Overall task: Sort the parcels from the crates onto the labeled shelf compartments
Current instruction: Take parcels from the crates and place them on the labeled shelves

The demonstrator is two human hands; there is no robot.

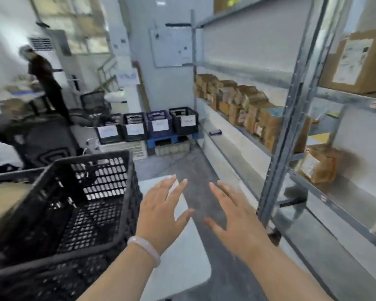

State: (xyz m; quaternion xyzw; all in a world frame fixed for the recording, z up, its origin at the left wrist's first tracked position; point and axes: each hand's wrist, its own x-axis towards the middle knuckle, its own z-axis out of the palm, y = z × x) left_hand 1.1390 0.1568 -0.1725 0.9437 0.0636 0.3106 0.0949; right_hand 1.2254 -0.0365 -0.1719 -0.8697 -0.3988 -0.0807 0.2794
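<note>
- L hand (161, 211) flat, fingers straight & spread, nothing in it; pale bracelet (144, 249) on the wrist
- R hand (237, 220) same: palm down, fingers splayed, empty
- I see both hands side by side, not touching, in the gap btwn black crate (74, 213) and shelf post (291, 109)
- Crate sits just left of L hand, tilted in view; something tan (2, 198) beyond its left wall, too blurred to tell what
- White tabletop (182, 268) under L hand, grey floor under R
- Parcels (243, 105): brown boxes in a row on the mid shelf at right, well ahead of the hands; one big box (360, 61) a level higher, another parcel (317, 166) lower, behind the post
- Post stands btwn R hand & the near compartments
- Far end: row of labelled crates (156, 124) on a blue pallet (161, 142), whiteboard (172, 47) above
- Another person (46, 79) in dark clothes at back left, blurred
</note>
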